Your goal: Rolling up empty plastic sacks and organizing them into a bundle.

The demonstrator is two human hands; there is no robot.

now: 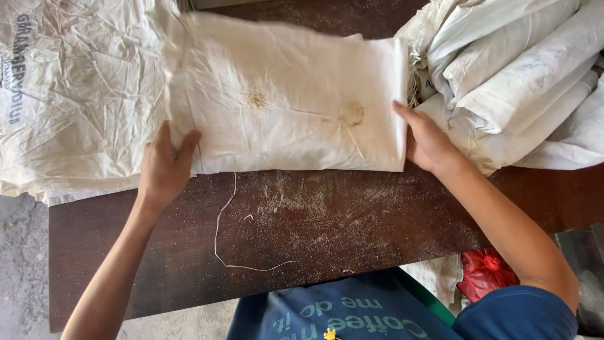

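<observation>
A folded white woven sack point(283, 94) with brownish stains lies flat on a dark wooden table point(327, 220). My left hand point(165, 165) grips its near left corner, thumb on top. My right hand point(426, 141) presses against the sack's right edge with the fingers flat along the fold. Both hands hold the same sack, one at each end.
A crumpled white sack with printed lettering point(75, 94) lies at the left, hanging past the table edge. A heap of folded white sacks point(522, 75) sits at the right. A loose white thread point(223, 233) and dust lie on the tabletop. A red bag point(484, 271) is below the table.
</observation>
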